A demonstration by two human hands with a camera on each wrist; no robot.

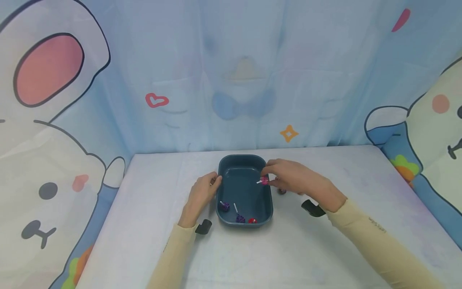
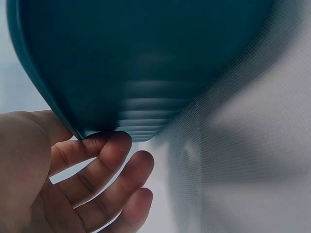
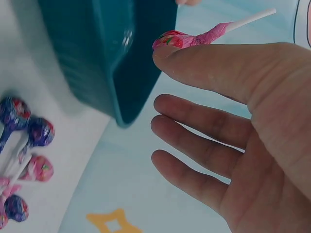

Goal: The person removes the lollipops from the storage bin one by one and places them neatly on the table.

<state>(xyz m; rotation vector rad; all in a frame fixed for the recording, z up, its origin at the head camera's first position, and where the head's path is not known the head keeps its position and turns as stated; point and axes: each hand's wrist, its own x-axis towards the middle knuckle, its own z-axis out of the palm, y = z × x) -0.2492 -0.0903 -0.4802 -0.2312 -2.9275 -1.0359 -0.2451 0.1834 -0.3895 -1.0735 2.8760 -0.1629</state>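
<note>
A dark teal rectangular bin (image 1: 242, 182) stands on the white table. My left hand (image 1: 199, 196) holds its left rim, thumb at the edge and fingers against the outer wall (image 2: 146, 104). Over the right rim, my right hand (image 1: 296, 176) pinches a pink-wrapped lollipop (image 3: 176, 40) by its candy head, the white stick pointing away; its other fingers (image 3: 204, 121) are spread apart. At the near end of the bin lie two purple lollipops (image 1: 240, 218) and a red-wrapped candy (image 1: 252, 220).
Several blue and pink lollipops (image 3: 41, 132) lie on the table just right of the bin, mostly hidden by the right hand in the head view. Behind the table (image 1: 169, 168) hangs a light blue printed curtain (image 1: 238, 132).
</note>
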